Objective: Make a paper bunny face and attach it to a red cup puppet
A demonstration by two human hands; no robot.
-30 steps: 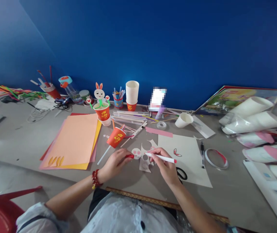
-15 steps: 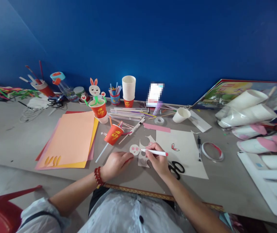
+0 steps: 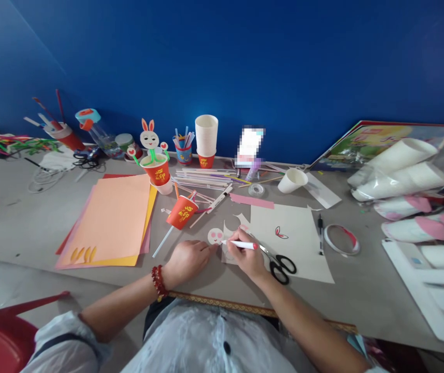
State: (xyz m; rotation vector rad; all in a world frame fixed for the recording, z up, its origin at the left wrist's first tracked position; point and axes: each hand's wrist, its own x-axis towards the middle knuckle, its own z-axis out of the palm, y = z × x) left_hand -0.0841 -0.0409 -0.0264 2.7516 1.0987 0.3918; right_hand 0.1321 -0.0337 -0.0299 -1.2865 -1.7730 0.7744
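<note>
A small round paper face [image 3: 215,236] with pink eyes and a little mouth lies on the table in front of me. My left hand [image 3: 190,260] rests flat on the tabletop, open, its fingertips at the disc's lower edge. Pinched in my right hand [image 3: 248,259] is a white marker [image 3: 243,244] with a red end, its tip against the right side of the face. Cut paper scraps [image 3: 231,223] lie partly under my right hand. Black-handled scissors [image 3: 282,268] are beside that hand, over a white sheet [image 3: 303,238] bearing a drawn pair of ears.
Coloured paper sheets [image 3: 116,217] are stacked on the left. A red paper cup [image 3: 182,211] with straws lies ahead, near a rabbit figure [image 3: 149,140] in another cup. Straws [image 3: 202,178], tape [image 3: 342,240] and a black pen [image 3: 320,235] lie around. Bagged cups [image 3: 400,171] occupy the right.
My right hand has shifted slightly left and down with the marker, bringing its tip lower on the face. More of the scissors shows now. My left hand stays nearly still.
</note>
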